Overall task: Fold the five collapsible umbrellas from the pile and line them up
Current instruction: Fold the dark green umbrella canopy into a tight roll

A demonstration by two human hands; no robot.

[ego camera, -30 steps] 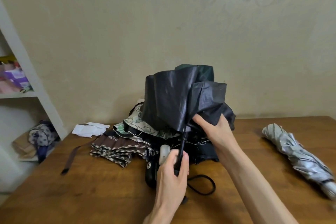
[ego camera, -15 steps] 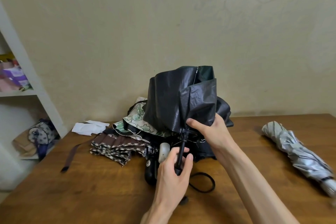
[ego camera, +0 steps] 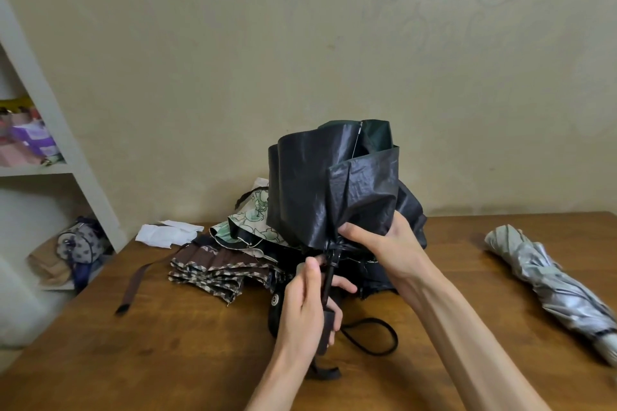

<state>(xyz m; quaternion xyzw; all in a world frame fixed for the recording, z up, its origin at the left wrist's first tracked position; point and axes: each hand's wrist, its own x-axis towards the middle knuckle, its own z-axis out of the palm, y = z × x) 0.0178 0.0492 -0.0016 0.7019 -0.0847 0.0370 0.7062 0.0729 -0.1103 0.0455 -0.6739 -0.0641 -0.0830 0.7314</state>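
Left hand [ego camera: 309, 304] grips black umbrella [ego camera: 330, 183] handle upright; right hand [ego camera: 384, 243] pinches its canopy base (silver umbrella [ego camera: 547, 280] lies folded, well apart right).

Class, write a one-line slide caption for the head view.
Left hand grips the black umbrella by its handle, right hand gathers the canopy; a folded silver umbrella lies on the table.

There is only one camera, worn on the person's head. It looks forward and down over the brown wooden table [ego camera: 150, 360], very near it, toward the pale patterned wall [ego camera: 300, 60].
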